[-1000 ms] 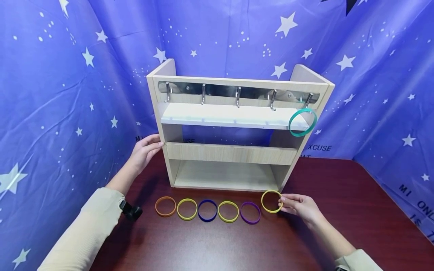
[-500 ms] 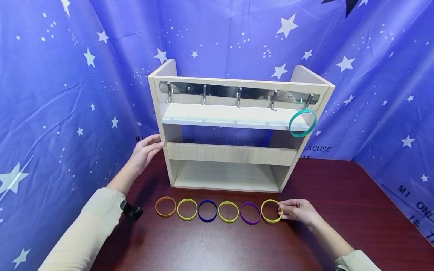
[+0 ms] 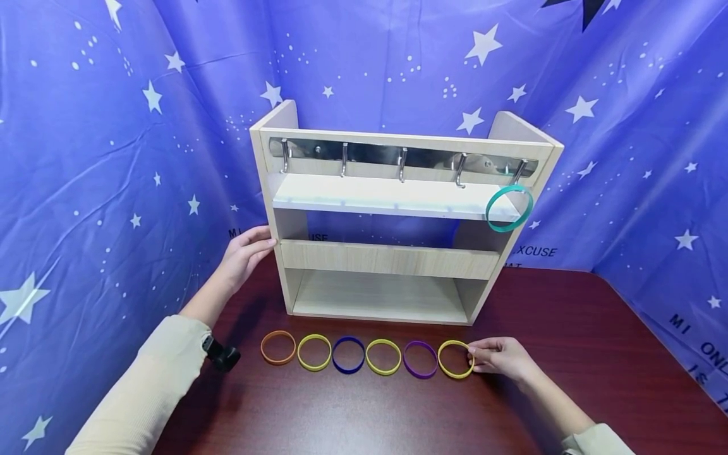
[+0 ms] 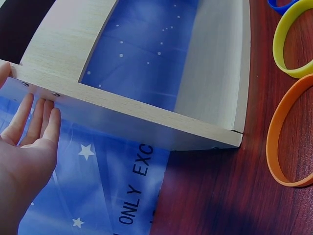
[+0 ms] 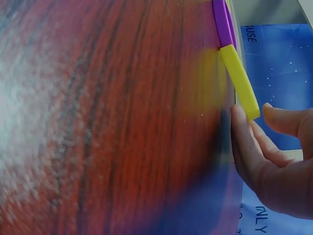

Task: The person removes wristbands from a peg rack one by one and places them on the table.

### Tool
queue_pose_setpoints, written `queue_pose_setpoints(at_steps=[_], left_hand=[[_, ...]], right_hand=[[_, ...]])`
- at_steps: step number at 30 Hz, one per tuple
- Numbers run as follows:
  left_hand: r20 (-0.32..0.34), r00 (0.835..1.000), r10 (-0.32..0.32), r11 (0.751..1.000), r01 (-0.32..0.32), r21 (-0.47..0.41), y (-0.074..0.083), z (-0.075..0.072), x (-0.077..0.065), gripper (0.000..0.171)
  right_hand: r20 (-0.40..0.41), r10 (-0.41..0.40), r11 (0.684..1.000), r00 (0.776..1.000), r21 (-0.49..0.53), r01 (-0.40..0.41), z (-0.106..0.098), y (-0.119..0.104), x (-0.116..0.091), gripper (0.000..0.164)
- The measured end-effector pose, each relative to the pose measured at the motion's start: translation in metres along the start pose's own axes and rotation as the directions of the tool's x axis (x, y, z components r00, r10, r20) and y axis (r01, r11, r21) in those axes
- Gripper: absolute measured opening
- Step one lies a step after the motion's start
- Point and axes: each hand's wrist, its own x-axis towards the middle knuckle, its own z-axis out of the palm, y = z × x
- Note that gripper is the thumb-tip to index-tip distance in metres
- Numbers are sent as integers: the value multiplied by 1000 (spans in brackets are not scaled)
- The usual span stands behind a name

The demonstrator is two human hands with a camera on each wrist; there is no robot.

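My right hand (image 3: 503, 357) is at the right edge of a yellow wristband (image 3: 442, 370), the rightmost of a row on the table. In the right wrist view the near end of this yellow band (image 5: 241, 83) lies between my thumb, above it, and my fingertips, beneath it. A purple wristband (image 3: 419, 377) lies just left of it. My left hand (image 3: 241, 260) rests against the left side of a pale wooden shelf unit (image 3: 387, 259). The left wrist view shows those fingers (image 4: 36, 117) extended against the side panel, the thumb at its front edge.
Leftward along the row are a yellow band (image 3: 383, 373), a blue band (image 3: 348, 372), another yellow band (image 3: 314, 368) and an orange band (image 3: 278, 363). A teal band (image 3: 502, 228) hangs from the rightmost of several metal hooks. Starry blue curtains (image 3: 364, 63) surround the dark red table (image 3: 352, 423).
My right hand has brought the yellow wristband toward me and down, into line with the row beside the purple one. The left hand has stayed on the shelf unit.
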Motion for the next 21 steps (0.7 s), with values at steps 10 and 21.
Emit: queue_pose_setpoints(at_steps=[10,21], left_hand=[[6,1000,-1,1000,1,0,0,-1,-1,27],[10,1000,2,1000,-2,-12,-1,-1,0,30]], right_hand=[[-53,-8,992,999,-124,2,-2,-7,-5,40],[-93,-35,995,995,-100,25,-11,-18,-4,40]])
